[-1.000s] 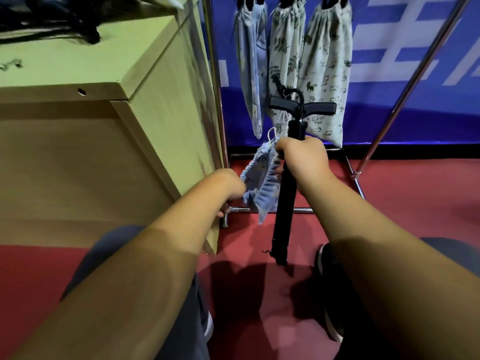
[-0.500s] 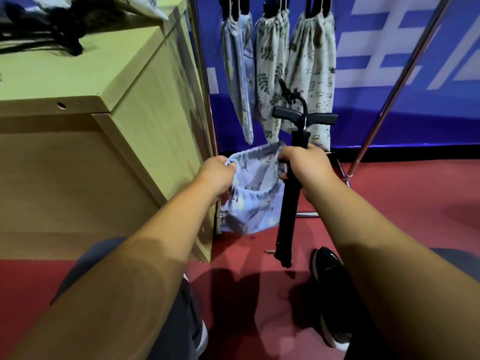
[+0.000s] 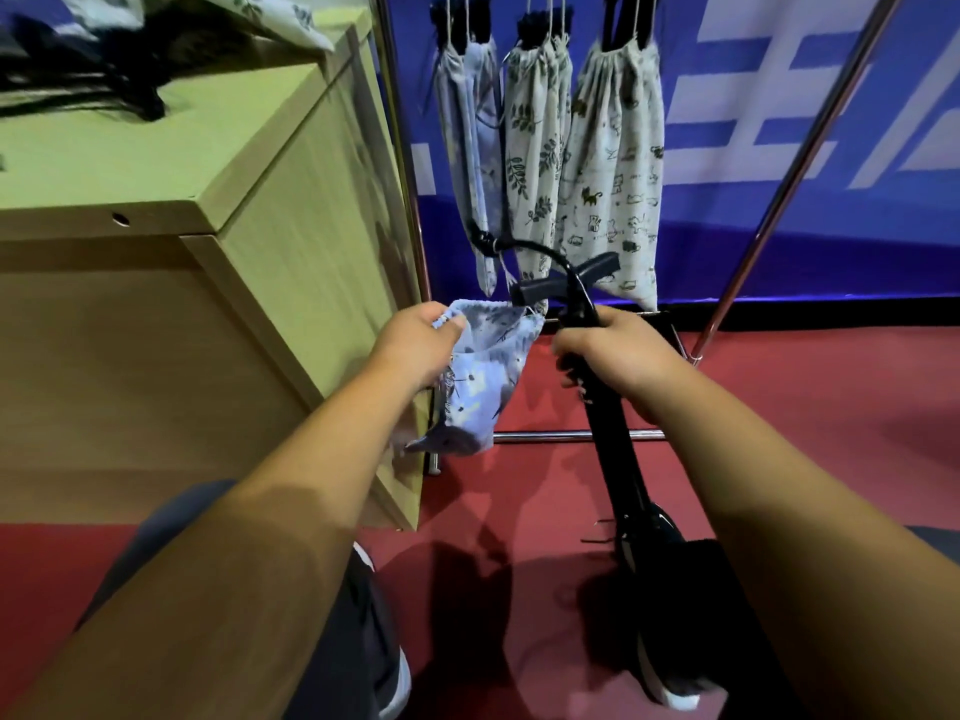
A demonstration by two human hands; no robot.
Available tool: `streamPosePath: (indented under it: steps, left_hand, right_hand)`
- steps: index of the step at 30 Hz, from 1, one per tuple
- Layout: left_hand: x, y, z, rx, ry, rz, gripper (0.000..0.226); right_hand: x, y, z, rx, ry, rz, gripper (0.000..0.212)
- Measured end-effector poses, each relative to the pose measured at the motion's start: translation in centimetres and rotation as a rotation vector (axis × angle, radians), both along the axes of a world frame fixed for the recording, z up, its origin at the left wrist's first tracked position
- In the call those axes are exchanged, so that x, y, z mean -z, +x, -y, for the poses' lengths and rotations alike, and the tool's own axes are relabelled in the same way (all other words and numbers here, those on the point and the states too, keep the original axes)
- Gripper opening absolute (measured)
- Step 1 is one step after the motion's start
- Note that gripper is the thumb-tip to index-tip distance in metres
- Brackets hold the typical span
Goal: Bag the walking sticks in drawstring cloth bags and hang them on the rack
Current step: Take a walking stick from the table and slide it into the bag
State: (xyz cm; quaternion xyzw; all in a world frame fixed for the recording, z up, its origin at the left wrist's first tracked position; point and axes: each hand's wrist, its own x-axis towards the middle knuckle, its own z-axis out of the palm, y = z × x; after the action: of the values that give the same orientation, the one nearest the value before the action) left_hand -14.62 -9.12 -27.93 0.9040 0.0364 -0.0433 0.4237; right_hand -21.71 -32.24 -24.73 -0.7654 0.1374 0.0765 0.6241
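Walking stick (image 3: 613, 433) is not yet bagged: right hand (image 3: 618, 356) grips its shaft, left hand (image 3: 415, 345) pinches the open blue bag (image 3: 483, 376). Several filled bags (image 3: 613, 163) hang on the far rack (image 3: 400, 148).

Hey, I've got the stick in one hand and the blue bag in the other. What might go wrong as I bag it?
1. Your left hand pinches only one edge of the blue bag, so its mouth sags. The walking stick may miss the opening or snag.
2. The stick's strap loop appears close to the hanging bags, so lifting the stick might hook one.
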Motion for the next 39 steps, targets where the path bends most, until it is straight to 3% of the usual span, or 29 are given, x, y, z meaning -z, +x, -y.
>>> streamPosePath:
  steps: [4, 12, 17, 26, 32, 39]
  left_hand:
    - [-0.9, -0.5, -0.3, 0.025, -0.079, -0.029, 0.014]
    - [-1.6, -0.5, -0.3, 0.067, -0.155, -0.02, 0.021]
    - [-1.4, -0.6, 0.0, 0.149, -0.115, -0.009, 0.02]
    - [-0.3, 0.2, 0.6, 0.096, -0.172, -0.121, 0.027]
    - [-0.6, 0.0, 1.1, 0.049, -0.297, -0.201, 0.038]
    - [-1.7, -0.7, 1.5, -0.063, -0.477, -0.292, 0.03]
  right_hand:
    - [1.0, -0.7, 0.6, -0.065, -0.15, -0.041, 0.015]
    - [2.8, -1.2, 2.6, -0.102, -0.39, -0.121, 0.012]
    - [2.4, -1.4, 2.2, -0.108, -0.313, -0.082, 0.016]
    - [1.3, -1.1, 1.9, -0.003, -0.139, -0.058, 0.014]
    - [1.7, -1.1, 1.6, -0.039, -0.171, -0.11, 0.013]
    - [2.1, -1.1, 1.8, -0.031, -0.165, -0.141, 0.013]
